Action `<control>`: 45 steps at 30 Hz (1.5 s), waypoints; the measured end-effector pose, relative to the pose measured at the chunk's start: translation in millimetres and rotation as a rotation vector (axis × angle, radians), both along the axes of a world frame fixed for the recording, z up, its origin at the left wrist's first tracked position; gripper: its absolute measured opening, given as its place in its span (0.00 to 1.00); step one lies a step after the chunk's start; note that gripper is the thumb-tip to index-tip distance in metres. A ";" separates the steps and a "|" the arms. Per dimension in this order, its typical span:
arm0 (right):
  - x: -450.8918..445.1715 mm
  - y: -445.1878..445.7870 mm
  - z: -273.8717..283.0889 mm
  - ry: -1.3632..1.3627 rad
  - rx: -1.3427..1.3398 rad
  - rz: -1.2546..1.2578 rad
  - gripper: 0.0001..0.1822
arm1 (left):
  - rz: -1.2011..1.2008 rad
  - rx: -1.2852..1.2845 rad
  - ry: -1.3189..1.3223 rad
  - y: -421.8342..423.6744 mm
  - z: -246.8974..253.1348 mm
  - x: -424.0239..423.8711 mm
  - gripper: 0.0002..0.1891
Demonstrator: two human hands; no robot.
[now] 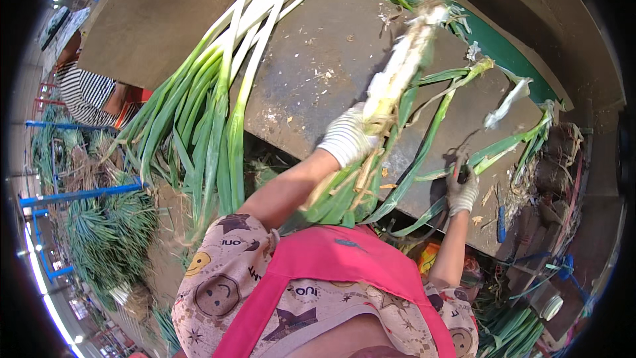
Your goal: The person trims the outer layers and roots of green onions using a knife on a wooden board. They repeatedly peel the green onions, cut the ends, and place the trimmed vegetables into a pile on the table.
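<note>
My left hand (348,135), in a striped knit glove, grips a bunch of untrimmed long green onions (397,72) near the middle. Their white shafts and roots point away from me and look blurred; the green leaves hang towards my apron. My right hand (462,193), gloved too, closes around a small dark tool (463,174) with a red part, whose exact kind I cannot tell. Just beyond it lies a loose green leaf (502,151) on the metal tabletop (313,54). Left of my left hand, a pile of peeled long green onions (223,64) lies with its leaves over the near edge.
Stripped leaves lie along the green strip (534,79) at the far side. A blue-handled tool (501,223) rests at right. Bundled onions (109,238) stand by blue metal bars (82,194) at left, near another person in a striped top (92,92).
</note>
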State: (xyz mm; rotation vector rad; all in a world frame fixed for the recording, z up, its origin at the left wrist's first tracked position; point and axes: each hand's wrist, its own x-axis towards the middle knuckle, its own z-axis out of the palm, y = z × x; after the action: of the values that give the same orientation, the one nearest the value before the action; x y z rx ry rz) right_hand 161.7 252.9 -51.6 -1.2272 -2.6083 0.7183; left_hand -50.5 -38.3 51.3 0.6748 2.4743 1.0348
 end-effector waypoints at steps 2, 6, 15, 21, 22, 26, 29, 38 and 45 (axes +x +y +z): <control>4.8 -18.5 -3.3 0.167 -0.154 0.131 0.32 | 0.070 0.082 0.025 24.6 23.7 11.2 0.29; 11.4 -49.2 0.8 0.284 -0.357 0.138 0.32 | -0.024 0.038 0.210 90.7 44.6 -1.5 0.39; 3.8 -78.0 96.1 0.512 -0.370 0.518 0.31 | 0.306 -0.592 0.052 -142.4 -47.3 -76.7 0.28; -35.0 -194.0 137.4 0.387 -0.754 1.236 0.34 | 0.536 -0.220 -0.018 -246.4 -95.0 -103.5 0.30; -40.1 -214.6 136.1 0.285 -0.756 1.317 0.34 | 0.441 -0.301 0.118 -244.0 -98.9 -98.2 0.30; -42.1 -246.3 123.0 0.091 -0.699 1.216 0.33 | 0.354 -0.322 0.482 -215.5 -89.8 -55.0 0.26; -31.1 -226.0 111.1 0.140 -0.543 1.004 0.31 | 0.188 -0.177 0.527 -179.3 -62.5 -15.8 0.23; 5.4 -140.7 90.4 0.195 -0.180 0.275 0.27 | -0.298 -0.044 0.298 -42.6 -14.3 22.0 0.13; 17.5 -146.5 71.9 0.111 -0.245 0.448 0.30 | -0.589 -0.144 0.672 8.0 -27.8 26.5 0.14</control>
State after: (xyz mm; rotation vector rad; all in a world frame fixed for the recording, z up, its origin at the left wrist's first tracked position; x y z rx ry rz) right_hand 179.2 106.4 20.3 -0.6203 -2.7875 1.1738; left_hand -24.0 -30.3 23.5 1.7917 2.5335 0.4341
